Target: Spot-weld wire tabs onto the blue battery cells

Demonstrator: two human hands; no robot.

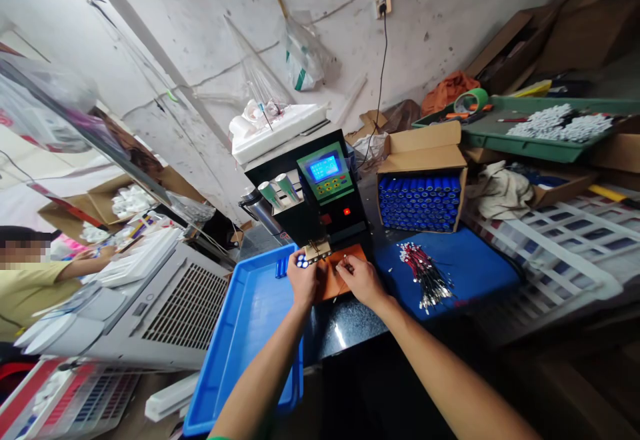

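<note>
My left hand (303, 283) is closed around a small pack of blue cylindrical battery cells (303, 261), white ends showing, at the left edge of an orange-brown work plate (354, 253). Just above it are the electrodes of a black spot welder (316, 223) with a lit blue screen (324, 168). Over the plate, my right hand (361, 281) pinches something small between thumb and fingers; a thin wire seems to trail below it, but its kind is unclear. To the right, a bundle of red and black wire leads (425, 277) lies on a blue mat (470, 267).
A blue tray (240, 320) with a few blue cells (281, 267) stands on the left. A cardboard box (423, 153) packed with blue cells is behind the mat. A green tray (530, 147) sits back right. Far left, a person (35, 287) reaches over white items.
</note>
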